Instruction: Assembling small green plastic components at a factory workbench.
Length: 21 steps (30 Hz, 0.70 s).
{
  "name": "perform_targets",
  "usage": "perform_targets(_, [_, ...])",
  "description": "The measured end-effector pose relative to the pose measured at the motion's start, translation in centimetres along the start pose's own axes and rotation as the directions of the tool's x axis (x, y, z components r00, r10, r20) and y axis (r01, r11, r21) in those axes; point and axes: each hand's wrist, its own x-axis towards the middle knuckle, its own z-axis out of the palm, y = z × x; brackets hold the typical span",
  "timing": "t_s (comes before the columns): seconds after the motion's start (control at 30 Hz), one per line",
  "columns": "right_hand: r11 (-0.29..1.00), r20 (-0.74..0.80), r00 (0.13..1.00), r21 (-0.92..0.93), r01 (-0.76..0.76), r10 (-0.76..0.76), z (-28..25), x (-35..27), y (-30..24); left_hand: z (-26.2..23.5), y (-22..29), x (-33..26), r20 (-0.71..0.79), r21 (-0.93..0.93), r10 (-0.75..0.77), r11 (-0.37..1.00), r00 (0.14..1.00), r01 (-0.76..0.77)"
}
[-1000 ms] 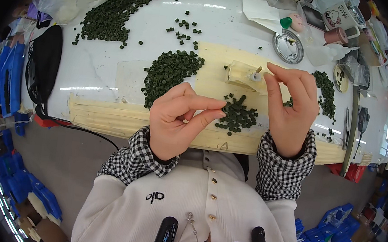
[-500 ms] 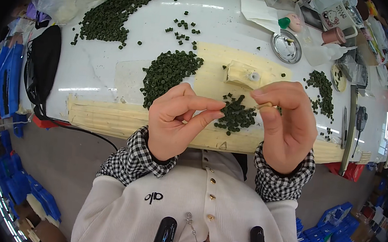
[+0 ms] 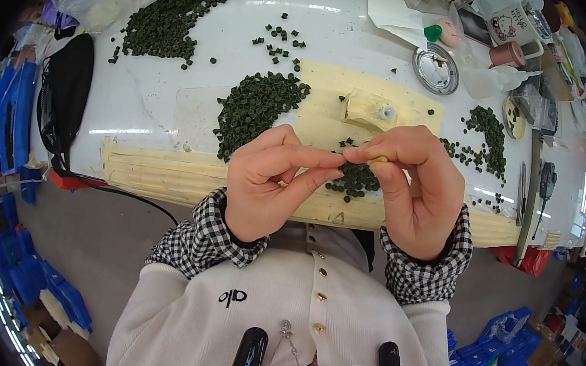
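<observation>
1. Green pellets are what the hands work with: a small heap (image 3: 355,178) lies on the cream mat (image 3: 330,95) just beyond the fingertips, a bigger heap (image 3: 258,105) sits to its left, and a scatter (image 3: 484,134) spreads to the right on the white table (image 3: 146,98).
2. Left hand (image 3: 268,184) has thumb and forefinger pinched together and pointed at the other hand; whatever sits between the tips is too small to make out, so I cannot tell if it grips a pellet.
3. Right hand (image 3: 416,188) is closed in a pinch on a small cream-coloured piece (image 3: 378,160), held just above the near heap, with its fingertips meeting those of the left hand.
4. To do this joining well, I judge the cream piece should be kept steady and level while the left fingertips do the fine moving, so only one side has to be aimed.
5. Working low over the mat looks wise: anything that slips would land on the heap and not roll off the table edge.
6. A cream block with a white stud (image 3: 374,110) rests on the mat behind the hands, and a round metal lid (image 3: 436,70) lies farther back to the right.
</observation>
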Motion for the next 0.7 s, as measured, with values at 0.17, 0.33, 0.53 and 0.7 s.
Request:
perform_targets(0.17, [0.995,-0.139,0.990,0.090,0.031,-0.018,0.7,-0.1,0.7,0.0,0.3,0.1,0.009,0.011,-0.018,1.000,1.000,0.018])
perform_targets(0.33, [0.995,-0.420,0.906,0.103,-0.009,0.052,0.6,0.3,1.1,-0.1,0.5,0.1,0.017,0.027,-0.047,0.999,0.999,0.046])
perform_targets(0.53, [0.904,-0.413,0.899,-0.425,-0.047,-0.147,-0.1,1.1,3.1,0.0,-0.3,0.2,-0.043,0.011,0.005,1.000,0.999,-0.004])
perform_targets(0.7, [0.820,-0.290,0.945,-0.570,-0.043,-0.152,-0.3,1.2,3.8,-0.2,-0.3,0.2,-0.056,0.022,0.004,1.000,0.998,-0.003])
